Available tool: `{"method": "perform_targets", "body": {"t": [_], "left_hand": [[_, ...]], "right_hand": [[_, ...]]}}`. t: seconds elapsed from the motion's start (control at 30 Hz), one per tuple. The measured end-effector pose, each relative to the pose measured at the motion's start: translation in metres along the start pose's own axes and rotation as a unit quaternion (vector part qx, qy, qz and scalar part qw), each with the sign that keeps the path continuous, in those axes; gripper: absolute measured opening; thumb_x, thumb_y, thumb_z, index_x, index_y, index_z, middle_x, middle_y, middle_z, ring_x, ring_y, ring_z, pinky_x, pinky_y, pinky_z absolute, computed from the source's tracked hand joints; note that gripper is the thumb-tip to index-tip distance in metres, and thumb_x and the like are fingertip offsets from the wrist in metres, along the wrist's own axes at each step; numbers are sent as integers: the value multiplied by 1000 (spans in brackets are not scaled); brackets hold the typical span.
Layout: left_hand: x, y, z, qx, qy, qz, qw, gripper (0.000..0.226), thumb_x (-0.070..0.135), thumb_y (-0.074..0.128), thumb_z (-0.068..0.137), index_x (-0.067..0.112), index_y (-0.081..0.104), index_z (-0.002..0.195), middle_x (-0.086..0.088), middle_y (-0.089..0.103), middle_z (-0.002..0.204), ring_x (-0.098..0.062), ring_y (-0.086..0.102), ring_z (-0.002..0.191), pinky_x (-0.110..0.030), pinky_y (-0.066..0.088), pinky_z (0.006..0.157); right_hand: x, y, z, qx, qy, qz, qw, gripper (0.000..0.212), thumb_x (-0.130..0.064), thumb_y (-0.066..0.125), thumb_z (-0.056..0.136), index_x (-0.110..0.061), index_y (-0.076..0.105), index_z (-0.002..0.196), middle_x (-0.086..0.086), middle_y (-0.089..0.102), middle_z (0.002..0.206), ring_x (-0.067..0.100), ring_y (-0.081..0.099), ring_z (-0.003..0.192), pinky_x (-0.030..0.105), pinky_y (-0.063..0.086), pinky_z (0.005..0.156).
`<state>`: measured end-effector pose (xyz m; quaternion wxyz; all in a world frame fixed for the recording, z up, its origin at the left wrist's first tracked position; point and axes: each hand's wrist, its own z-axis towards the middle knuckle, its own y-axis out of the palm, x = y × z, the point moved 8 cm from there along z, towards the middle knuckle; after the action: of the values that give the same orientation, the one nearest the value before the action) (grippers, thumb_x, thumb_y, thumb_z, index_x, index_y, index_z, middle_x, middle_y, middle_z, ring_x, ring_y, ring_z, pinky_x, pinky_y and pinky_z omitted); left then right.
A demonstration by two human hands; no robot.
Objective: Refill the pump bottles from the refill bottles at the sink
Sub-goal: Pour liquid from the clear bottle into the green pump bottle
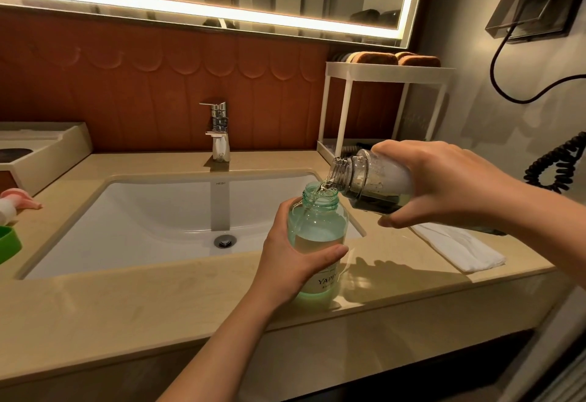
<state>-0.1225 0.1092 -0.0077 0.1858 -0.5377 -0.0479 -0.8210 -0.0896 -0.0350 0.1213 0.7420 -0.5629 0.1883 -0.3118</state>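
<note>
A green-tinted clear bottle (pixel 320 227) stands uncapped on the beige counter (pixel 126 306) at the sink's right front corner, partly filled with liquid. My left hand (pixel 291 262) grips its body from the left. My right hand (pixel 444 186) holds a clear refill bottle (pixel 364 176) tipped almost level, mouth pointing left over the green bottle's neck. A thin clear stream runs from it into the green bottle.
The white sink (pixel 158 208) and chrome tap (pixel 219 130) lie to the left. A folded white cloth (pixel 459 248) is on the counter at right. A white rack (pixel 387 103) stands behind. Pink and green pump parts (pixel 12 211) lie at far left, beside a box (pixel 44 148).
</note>
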Motion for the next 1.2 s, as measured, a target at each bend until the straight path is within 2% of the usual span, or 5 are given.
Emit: {"method": "perform_targets", "body": {"t": [0.3, 0.73, 0.9, 1.1, 1.2], "left_hand": [[-2, 0, 0, -2, 0, 4, 1000, 78, 53, 77, 43, 44, 41, 113, 15, 56, 118, -4, 54, 110, -22, 48, 91], [-2, 0, 0, -1, -1, -2, 1000, 77, 52, 78, 43, 43, 43, 111, 17, 57, 115, 0, 55, 107, -18, 48, 88], [0, 0, 0, -1, -3, -6, 1000, 75, 39, 88, 49, 42, 43, 109, 18, 57, 111, 8, 54, 102, -9, 47, 83], [-1, 0, -1, -1, -2, -4, 1000, 72, 30, 86, 56, 41, 42, 112, 14, 56, 116, -2, 54, 107, -18, 47, 87], [-1, 0, -1, 1, -2, -4, 1000, 72, 34, 83, 52, 42, 42, 112, 15, 56, 116, 0, 55, 106, -18, 47, 88]], "right_hand": [[0, -3, -2, -6, 2, -3, 1000, 82, -49, 77, 62, -30, 39, 132, -6, 55, 118, 14, 51, 102, 33, 50, 82], [-3, -5, -2, -13, 5, -18, 1000, 88, -49, 77, 63, -28, 35, 137, -5, 55, 125, 15, 51, 110, 32, 48, 86], [-2, -7, -2, -13, 4, -33, 999, 89, -50, 76, 63, -28, 33, 138, -4, 56, 122, 17, 53, 109, 36, 51, 86], [-3, -6, 0, -19, 7, -49, 999, 89, -51, 75, 64, -27, 32, 139, -4, 55, 123, 16, 53, 109, 34, 51, 86], [-3, -6, 0, -21, 8, -54, 998, 89, -51, 74, 65, -27, 31, 139, -4, 55, 124, 16, 52, 110, 33, 50, 86]]}}
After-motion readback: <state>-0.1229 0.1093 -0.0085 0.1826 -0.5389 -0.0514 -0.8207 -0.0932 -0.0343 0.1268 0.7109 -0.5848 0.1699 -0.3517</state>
